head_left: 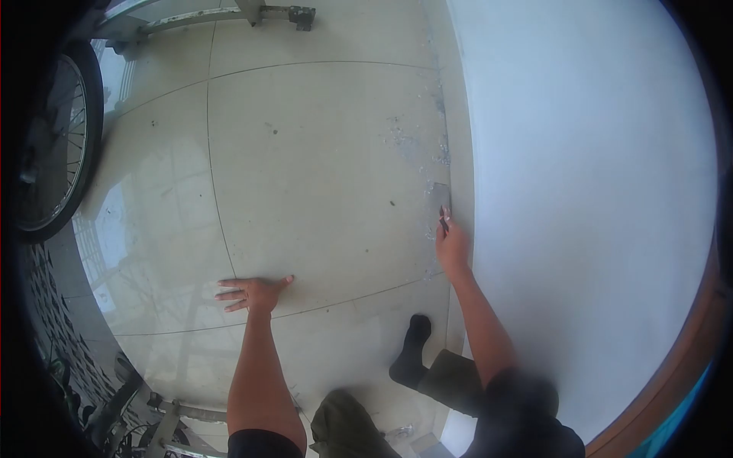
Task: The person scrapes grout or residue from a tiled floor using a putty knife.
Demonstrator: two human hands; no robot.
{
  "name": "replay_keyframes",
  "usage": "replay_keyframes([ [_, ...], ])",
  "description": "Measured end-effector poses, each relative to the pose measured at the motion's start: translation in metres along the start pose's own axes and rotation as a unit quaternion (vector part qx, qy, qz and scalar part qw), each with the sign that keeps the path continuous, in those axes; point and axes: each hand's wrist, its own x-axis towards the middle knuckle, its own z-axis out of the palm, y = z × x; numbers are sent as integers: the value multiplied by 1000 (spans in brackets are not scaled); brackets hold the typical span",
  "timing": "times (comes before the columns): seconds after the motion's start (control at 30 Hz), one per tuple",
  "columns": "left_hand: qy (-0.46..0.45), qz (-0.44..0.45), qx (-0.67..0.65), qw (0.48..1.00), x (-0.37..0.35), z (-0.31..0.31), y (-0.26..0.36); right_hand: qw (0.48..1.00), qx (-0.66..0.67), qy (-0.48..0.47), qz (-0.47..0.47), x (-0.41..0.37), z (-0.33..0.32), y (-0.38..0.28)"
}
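Note:
My right hand (452, 248) is closed round the dark handle of a scraper (440, 192). Its flat, wide blade rests on the floor tiles, close against the base of the wall. Grey-white flakes (401, 140) and smears lie on the tile along this edge, ahead of the blade and beside it. With fingers spread, my left hand (256, 294) leans flat on the tiled floor (321, 191), near a tile joint, and holds nothing.
A white wall (580, 191) rises along the right. At the left stands a spoked wheel (84, 145); a metal frame (206, 15) is at the top. My dark-socked foot (412, 351) is by the wall. Another metal frame (172, 427) and a dark bicycle-like object (114, 404) are at lower left.

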Motion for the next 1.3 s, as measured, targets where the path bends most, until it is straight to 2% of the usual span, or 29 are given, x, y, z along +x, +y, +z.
replay_keyframes([
  [0.1, -8, -8, -17, 1000, -2, -4, 1, 999, -35, 0, 26, 39, 5, -14],
  [0.17, -14, -8, -23, 1000, -3, -3, -2, 999, 11, 41, 0, 54, 13, -17],
  [0.27, -15, -10, -24, 1000, 3, -3, 1, 999, 2, 38, 10, 21, 9, -11],
  [0.37, -3, 10, -13, 1000, 5, 4, -7, 1000, 7, 26, 6, 24, 9, -6],
  [0.47, -21, 10, -31, 999, 4, 0, -4, 1000, -18, 24, 2, 71, 18, -8],
  [0.67, -10, 10, 13, 1000, 3, 0, -4, 999, 1, 49, -13, 22, 17, -6],
  [0.8, -18, 12, -13, 1000, 7, 2, -6, 1000, -18, 24, 4, 57, 7, -13],
  [0.93, -15, 11, -21, 1000, 4, 0, -5, 999, -42, -5, 12, 37, -4, -14],
  [1.0, -21, 10, -34, 999, 2, -3, -4, 999, 23, 11, -31, 24, -1, -14],
  [1.07, -27, 9, -46, 999, 0, -4, -4, 999, 44, -3, -31, 17, 7, -23],
  [1.13, -31, 2, -42, 999, 0, -4, -3, 997, 65, -14, -32, 15, 9, -62],
  [1.2, -18, 7, -34, 999, 5, 2, -5, 963, 177, -99, 179, 19, 2, -123],
  [1.3, -8, 7, -30, 999, 2, -1, -3, 943, 254, -68, 205, 34, 31, -137],
])
